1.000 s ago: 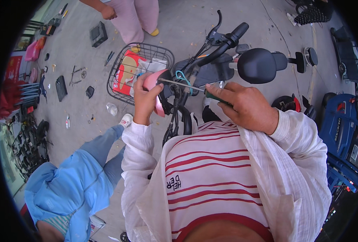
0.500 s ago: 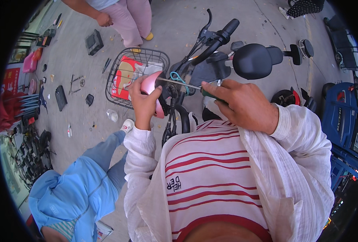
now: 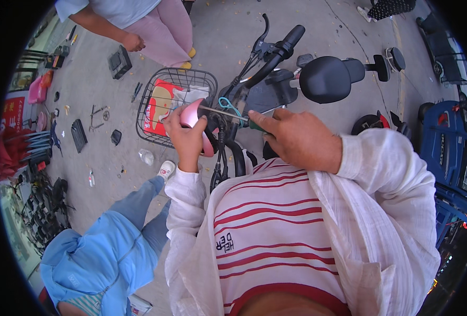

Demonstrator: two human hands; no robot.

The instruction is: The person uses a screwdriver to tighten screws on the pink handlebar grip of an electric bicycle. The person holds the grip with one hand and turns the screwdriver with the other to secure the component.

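Note:
My left hand (image 3: 186,141) is closed around a pink, rounded plastic cover (image 3: 192,114) at the front of an electric bike, thumb on the near side. In my right hand (image 3: 308,141) is a long screwdriver (image 3: 222,112), its dark green handle mostly hidden by my fingers. Its metal shaft points left, and its tip meets the dark inner side of the pink cover; whether it sits in a screw I cannot tell. Beside the shaft runs a looped turquoise cord (image 3: 225,100). Black cables (image 3: 221,152) hang below, near the handlebar (image 3: 267,71).
A wire basket (image 3: 138,113) with a red package stands beyond my left hand. The black saddle (image 3: 324,79) is at the right. One person in blue (image 3: 104,255) is at lower left, another in pink trousers (image 3: 162,31) at the top. Tools and a black case (image 3: 119,62) lie on the ground.
My right hand and the screwdriver have shifted slightly left, as has the pink cover with my left hand. The person at the top has come a little further into view.

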